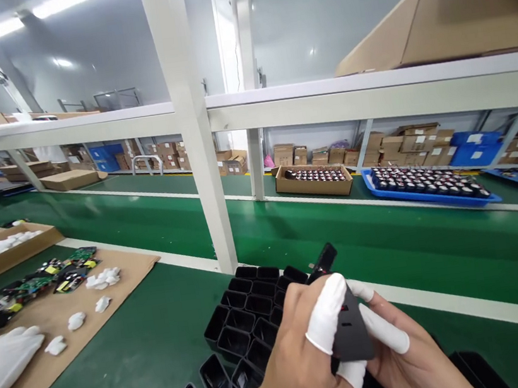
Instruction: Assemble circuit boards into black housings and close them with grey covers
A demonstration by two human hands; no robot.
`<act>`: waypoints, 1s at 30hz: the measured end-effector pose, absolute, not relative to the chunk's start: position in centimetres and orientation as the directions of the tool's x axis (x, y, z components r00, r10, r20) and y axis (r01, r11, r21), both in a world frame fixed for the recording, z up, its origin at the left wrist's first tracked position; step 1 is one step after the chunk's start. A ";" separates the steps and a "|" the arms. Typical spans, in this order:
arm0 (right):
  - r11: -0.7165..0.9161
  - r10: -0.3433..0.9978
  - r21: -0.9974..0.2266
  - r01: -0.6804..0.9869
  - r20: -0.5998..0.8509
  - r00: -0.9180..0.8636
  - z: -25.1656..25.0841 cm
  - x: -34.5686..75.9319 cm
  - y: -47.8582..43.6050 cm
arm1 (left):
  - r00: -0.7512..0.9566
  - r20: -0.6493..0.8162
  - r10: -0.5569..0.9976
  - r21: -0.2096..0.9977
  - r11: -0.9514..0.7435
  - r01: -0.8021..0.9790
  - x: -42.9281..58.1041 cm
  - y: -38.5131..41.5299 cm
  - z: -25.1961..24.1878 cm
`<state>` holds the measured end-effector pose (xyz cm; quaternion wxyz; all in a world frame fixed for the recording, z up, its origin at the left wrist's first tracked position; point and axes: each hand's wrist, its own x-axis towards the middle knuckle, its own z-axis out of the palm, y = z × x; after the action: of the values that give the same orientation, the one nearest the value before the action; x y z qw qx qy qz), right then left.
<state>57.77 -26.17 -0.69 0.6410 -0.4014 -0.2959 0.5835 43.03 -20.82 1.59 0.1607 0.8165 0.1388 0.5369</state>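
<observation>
A black plastic casing piece (353, 337) with small slots in its flat face is held between my two hands at the lower right of the head view. My left hand (295, 361) grips it from the near left side, and my right hand (411, 355) closes on its right edge. White finger cots cover several fingertips. Just left of and behind my hands stands a cluster of open black boxes (239, 317), packed close together on the green table. Another black part (324, 260) shows beyond my left hand; whether it joins the held piece is unclear.
A white post (204, 195) rises behind the boxes. At left, a co-worker's gloved hand (11, 363) rests by circuit boards (71, 273) and white lumps on a cardboard sheet (127, 278). Across the green belt stand a blue tray (431, 197) and a carton (286, 184) of parts.
</observation>
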 end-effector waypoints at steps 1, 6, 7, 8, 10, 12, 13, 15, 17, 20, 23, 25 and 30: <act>0.031 0.982 -0.877 -0.479 -0.062 0.179 -0.6 58.0 -26.3 | 0.394 0.831 0.394 0.414 -0.909 0.035 43.1 -20.8 1.7; 0.112 0.967 -0.923 -0.369 0.016 0.255 0.0 59.5 -27.1 | 0.451 0.789 0.418 0.500 -0.863 -0.075 43.0 -21.0 1.5; 0.104 0.967 -0.931 -0.350 0.012 0.255 0.0 59.7 -27.4 | 0.453 0.781 0.431 0.516 -0.853 -0.076 43.0 -21.1 1.3; 0.102 0.965 -0.944 -0.315 0.017 0.261 0.0 59.9 -27.7 | 0.457 0.765 0.454 0.538 -0.841 -0.064 42.9 -21.1 1.0; 0.141 0.947 -0.976 -0.168 0.083 0.309 0.1 59.9 -28.3 | 0.481 0.699 0.529 0.607 -0.794 -0.010 42.8 -21.3 0.5; 0.249 0.882 -0.966 0.073 0.257 0.394 0.2 59.4 -28.9 | 0.517 0.612 0.598 0.684 -0.729 0.035 42.7 -21.4 0.4; 0.312 0.836 -0.929 0.202 0.369 0.406 0.2 59.0 -29.1 | 0.535 0.582 0.613 0.709 -0.704 0.036 42.7 -21.3 0.4; 0.430 0.741 -0.818 0.382 0.561 0.368 0.2 57.8 -29.4 | 0.579 0.543 0.608 0.749 -0.663 -0.006 42.7 -21.1 0.7; 0.513 0.676 -0.730 0.452 0.668 0.311 0.1 56.5 -29.6 | 0.609 0.510 0.608 0.788 -0.613 -0.049 42.8 -20.8 1.0; 0.530 0.632 -0.682 0.504 0.714 0.302 -0.1 55.6 -29.8 | 0.597 0.494 0.632 0.811 -0.582 -0.054 43.0 -20.2 0.9; 0.515 0.646 -0.664 0.542 0.717 0.263 0.2 56.4 -30.1 | 0.559 0.528 0.640 0.787 -0.615 -0.040 43.2 -19.7 0.3; 0.530 0.692 -0.652 0.542 0.702 0.169 0.8 57.4 -30.2 | 0.537 0.548 0.641 0.772 -0.635 -0.031 43.3 -19.5 -0.1; 0.558 0.688 -0.534 0.636 0.726 0.006 2.1 58.3 -30.4 | 0.532 0.563 0.633 0.745 -0.667 0.004 43.1 -19.7 -0.1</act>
<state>58.32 -30.39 2.09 0.5313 -0.4697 -0.7047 0.0244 43.11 -19.72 -0.06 0.3562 0.7994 0.1993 0.4409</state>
